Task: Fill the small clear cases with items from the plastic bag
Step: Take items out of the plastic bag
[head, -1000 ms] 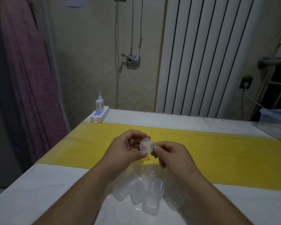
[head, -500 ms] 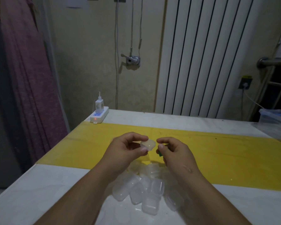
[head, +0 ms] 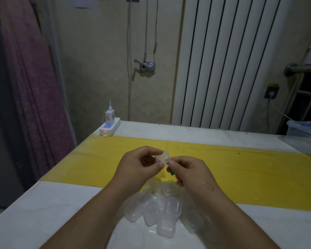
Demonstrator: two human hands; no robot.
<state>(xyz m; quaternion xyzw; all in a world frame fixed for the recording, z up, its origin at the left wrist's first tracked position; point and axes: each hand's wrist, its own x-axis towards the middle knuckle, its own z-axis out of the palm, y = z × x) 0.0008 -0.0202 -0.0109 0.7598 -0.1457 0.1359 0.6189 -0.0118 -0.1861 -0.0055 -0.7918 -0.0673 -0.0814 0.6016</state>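
holding a small clear case [head: 162, 157] above the yellow strip [head: 241, 169] of the table [head: 34, 221], the left hand [head: 138, 168] pinches it between thumb and curled fingers. the right hand [head: 188, 174] sits just right of the case, its thumb and forefinger pinched together at the case's right edge, with a small green item [head: 172, 173] showing just under those fingertips; whether that hand grips the green item or the case edge cannot be told. the case is tilted with its broad face toward the camera, and whether it is open or closed is not clear.

nearer the camera than the strip, on the white part of the table, lies a heap of clear cases [head: 162, 211] tumbled against one another, partly hidden under both wrists. some crinkled clear plastic [head: 192, 218] shows at the heap's right side, too faint to make out well.

beyond the strip, at the table's far left corner, a white power strip [head: 109, 129] has a charger [head: 109, 115] plugged in and a red light lit. far right of the strip, at the table's edge, a clear plastic bag [head: 305, 137] sits slumped. behind the table stand a white ribbed radiator [head: 228, 60] and a purple cloth [head: 31, 87] hanging at left.
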